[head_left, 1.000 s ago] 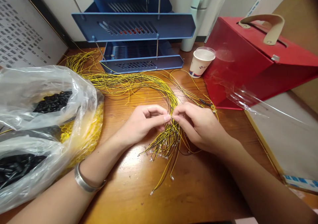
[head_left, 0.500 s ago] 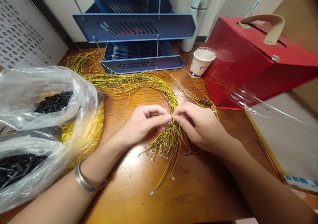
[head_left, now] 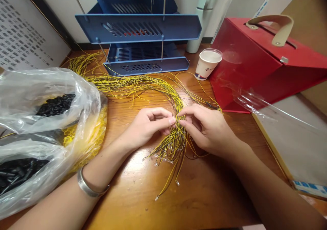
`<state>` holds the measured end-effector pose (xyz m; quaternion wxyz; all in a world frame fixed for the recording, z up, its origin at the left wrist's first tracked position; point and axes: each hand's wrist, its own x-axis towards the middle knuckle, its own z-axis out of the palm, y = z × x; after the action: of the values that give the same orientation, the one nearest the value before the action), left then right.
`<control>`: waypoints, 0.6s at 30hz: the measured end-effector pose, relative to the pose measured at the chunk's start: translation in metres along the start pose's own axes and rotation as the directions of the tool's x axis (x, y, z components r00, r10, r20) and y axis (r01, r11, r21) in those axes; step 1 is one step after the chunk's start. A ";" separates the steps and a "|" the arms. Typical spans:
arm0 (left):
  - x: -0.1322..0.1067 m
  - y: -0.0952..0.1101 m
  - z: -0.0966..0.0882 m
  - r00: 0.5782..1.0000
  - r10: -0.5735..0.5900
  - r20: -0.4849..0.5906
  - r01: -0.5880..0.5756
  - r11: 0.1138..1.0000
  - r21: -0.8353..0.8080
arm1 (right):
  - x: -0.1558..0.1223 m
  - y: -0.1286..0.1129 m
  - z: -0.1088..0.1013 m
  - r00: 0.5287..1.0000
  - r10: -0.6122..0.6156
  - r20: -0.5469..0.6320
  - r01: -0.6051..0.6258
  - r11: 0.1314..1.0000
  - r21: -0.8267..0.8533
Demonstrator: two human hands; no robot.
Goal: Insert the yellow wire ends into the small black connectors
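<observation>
My left hand (head_left: 153,124) pinches a thin wire between thumb and forefinger, just over the bundle of yellow and black wires (head_left: 167,90). Its other fingers are curled underneath. Close on the right, my right hand (head_left: 206,128) holds its thumb and forefinger tips slightly apart beside the left fingertips; nothing shows clearly between them. Below both hands the wire ends fan out over the wooden table (head_left: 122,192), tipped with small clear connectors (head_left: 168,155). A couple of longer ends reach toward the front. The pinched tip itself is mostly hidden.
Open plastic bags (head_left: 84,104) with black and yellow pieces lie at left. Behind stands a blue two-tier tray (head_left: 138,27). A paper cup (head_left: 208,65), a pale flask (head_left: 196,29) and a red box with a handle (head_left: 245,63) are at the back right.
My right thumb and forefinger have parted slightly and drawn a little to the right, away from the left fingertips. My left hand keeps its pinch in the same place.
</observation>
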<state>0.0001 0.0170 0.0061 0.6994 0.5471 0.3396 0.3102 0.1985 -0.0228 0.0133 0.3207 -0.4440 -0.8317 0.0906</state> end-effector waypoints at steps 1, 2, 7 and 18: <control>0.000 0.000 0.000 1.000 0.000 -0.001 0.000 1.000 -0.002 | 0.000 0.000 0.000 1.000 -0.006 0.005 0.006 1.000 0.000; 0.000 0.000 0.000 1.000 -0.001 0.000 0.001 1.000 -0.002 | 0.000 0.000 0.001 1.000 -0.009 0.010 0.009 1.000 -0.001; 0.000 -0.001 0.000 1.000 -0.007 0.002 0.007 1.000 0.015 | 0.001 0.000 0.001 1.000 -0.018 0.012 0.018 1.000 -0.009; -0.001 0.001 0.001 1.000 -0.017 -0.009 0.017 1.000 0.022 | 0.001 -0.001 0.000 0.998 0.030 0.046 -0.029 0.999 -0.024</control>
<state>0.0004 0.0163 0.0069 0.6946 0.5503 0.3506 0.3028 0.1976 -0.0224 0.0141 0.2948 -0.4577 -0.8333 0.0958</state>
